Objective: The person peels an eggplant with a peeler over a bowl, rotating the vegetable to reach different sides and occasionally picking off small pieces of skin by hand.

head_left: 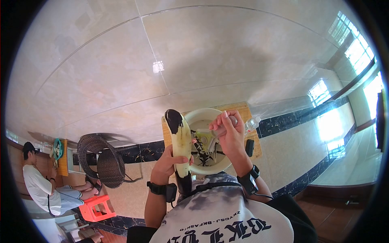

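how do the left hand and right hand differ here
The left hand grips a long vegetable, pale with dark ends and held upright. The right hand holds a small peeler. The left hand sits lower, by the edge of the white bowl, while the right hand is higher, over the bowl. Both wrists wear a dark strap.

Wears black wrist straps [162,189], lettered grey-white T-shirt [219,216].

light: bright daylight | glare: windows [360,50] blown out | lens: fisheye-bent edges, black vignette
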{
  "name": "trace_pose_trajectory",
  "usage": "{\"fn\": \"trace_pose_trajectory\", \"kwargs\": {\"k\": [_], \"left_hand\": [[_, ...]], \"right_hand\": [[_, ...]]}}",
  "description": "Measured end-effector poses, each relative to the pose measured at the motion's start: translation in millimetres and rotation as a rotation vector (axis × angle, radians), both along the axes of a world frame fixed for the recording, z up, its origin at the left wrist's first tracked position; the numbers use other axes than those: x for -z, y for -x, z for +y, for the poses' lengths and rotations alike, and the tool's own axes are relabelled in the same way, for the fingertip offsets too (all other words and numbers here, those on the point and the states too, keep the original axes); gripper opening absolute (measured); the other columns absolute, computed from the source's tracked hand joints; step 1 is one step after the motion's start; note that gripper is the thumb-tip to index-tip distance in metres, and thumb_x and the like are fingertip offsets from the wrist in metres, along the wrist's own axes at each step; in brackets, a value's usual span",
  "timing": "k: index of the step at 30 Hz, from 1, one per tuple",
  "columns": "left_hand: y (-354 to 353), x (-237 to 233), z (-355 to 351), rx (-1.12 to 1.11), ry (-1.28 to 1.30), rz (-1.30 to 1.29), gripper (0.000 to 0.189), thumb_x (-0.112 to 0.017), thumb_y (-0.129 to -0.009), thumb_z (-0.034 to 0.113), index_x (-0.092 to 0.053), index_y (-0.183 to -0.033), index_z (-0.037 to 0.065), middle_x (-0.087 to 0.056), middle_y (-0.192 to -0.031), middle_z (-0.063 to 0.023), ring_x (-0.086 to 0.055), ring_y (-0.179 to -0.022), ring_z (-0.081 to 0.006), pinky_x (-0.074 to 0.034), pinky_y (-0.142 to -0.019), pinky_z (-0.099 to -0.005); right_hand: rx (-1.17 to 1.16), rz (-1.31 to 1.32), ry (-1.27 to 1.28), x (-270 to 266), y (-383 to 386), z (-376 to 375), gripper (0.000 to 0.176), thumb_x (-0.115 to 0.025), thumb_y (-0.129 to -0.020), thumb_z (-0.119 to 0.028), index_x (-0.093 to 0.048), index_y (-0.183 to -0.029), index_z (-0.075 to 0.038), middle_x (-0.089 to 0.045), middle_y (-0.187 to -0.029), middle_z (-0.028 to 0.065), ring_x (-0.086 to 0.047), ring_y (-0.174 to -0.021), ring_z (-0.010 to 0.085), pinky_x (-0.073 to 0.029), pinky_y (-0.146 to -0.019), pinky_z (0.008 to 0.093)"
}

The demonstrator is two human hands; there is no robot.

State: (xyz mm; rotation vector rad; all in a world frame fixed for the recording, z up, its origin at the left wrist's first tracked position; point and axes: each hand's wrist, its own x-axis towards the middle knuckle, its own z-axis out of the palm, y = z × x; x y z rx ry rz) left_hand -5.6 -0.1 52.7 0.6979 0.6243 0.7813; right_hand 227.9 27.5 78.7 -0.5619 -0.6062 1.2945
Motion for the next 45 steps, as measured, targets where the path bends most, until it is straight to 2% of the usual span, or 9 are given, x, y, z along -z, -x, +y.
{"fn": "trace_pose_trajectory", "kwargs": {"k": [2, 5, 8, 11, 27, 45], "left_hand": [[-1, 1, -1, -0.012, -0.005, -0.010, 0.078, -0.079, -0.068, 0.003, -0.052, -0.140, -0.005, -0.060, -0.137, -0.0139, -0.069, -0.084, -0.0260, -0.057, -0.074, -0.0383], [2, 4, 0, 0.019, 0.012, -0.036, 0.079, -0.080, -0.069, -0.001, -0.051, -0.142, -0.001, -0.062, -0.135, -0.0107, -0.068, -0.087, -0.0237, -0.056, -0.076, -0.0365], [1, 5, -1, 0.021, 0.000, -0.047, 0.077, -0.080, -0.069, -0.002, -0.051, -0.141, -0.001, -0.062, -0.134, -0.0111, -0.069, -0.088, -0.0239, -0.056, -0.077, -0.0366], [-3, 2, -2, -0.018, -0.021, 0.002, 0.076, -0.080, -0.067, 0.003, -0.053, -0.138, -0.005, -0.063, -0.130, -0.0136, -0.069, -0.084, -0.0260, -0.057, -0.073, -0.0384], [0, 4, -1, -0.007, -0.023, -0.010, 0.077, -0.079, -0.067, 0.003, -0.052, -0.139, -0.004, -0.062, -0.129, -0.0137, -0.068, -0.082, -0.0265, -0.057, -0.072, -0.0392], [-1, 9, 0, 0.011, -0.024, -0.025, 0.074, -0.080, -0.067, 0.001, -0.052, -0.136, -0.004, -0.064, -0.124, -0.0143, -0.069, -0.082, -0.0264, -0.057, -0.071, -0.0389]], "right_hand": [[0.001, 0.008, 0.005, 2, -1, 0, 0.010, -0.056, -0.107, -0.013, -0.051, -0.105, -0.005, -0.055, -0.087, 0.0066, -0.058, -0.078, 0.0192, -0.053, -0.078, 0.0392], [0.003, 0.021, 0.023, 3, -2, 0, 0.010, -0.056, -0.107, -0.013, -0.051, -0.105, -0.005, -0.055, -0.087, 0.0068, -0.058, -0.078, 0.0192, -0.053, -0.077, 0.0395], [-0.003, 0.040, 0.033, 2, -1, 0, 0.010, -0.057, -0.107, -0.012, -0.051, -0.105, -0.005, -0.055, -0.087, 0.0069, -0.057, -0.077, 0.0193, -0.053, -0.077, 0.0397], [-0.010, 0.057, 0.031, 1, 0, 0, 0.009, -0.057, -0.107, -0.012, -0.051, -0.105, -0.005, -0.055, -0.087, 0.0071, -0.057, -0.077, 0.0195, -0.053, -0.077, 0.0398], [-0.031, 0.154, 0.059, 2, -2, 1, 0.009, -0.059, -0.106, -0.013, -0.052, -0.104, -0.006, -0.056, -0.088, 0.0070, -0.058, -0.078, 0.0200, -0.053, -0.078, 0.0401], [-0.023, 0.151, 0.070, 4, -1, 4, 0.010, -0.059, -0.106, -0.013, -0.052, -0.103, -0.006, -0.056, -0.086, 0.0069, -0.057, -0.077, 0.0197, -0.052, -0.077, 0.0397]]}}
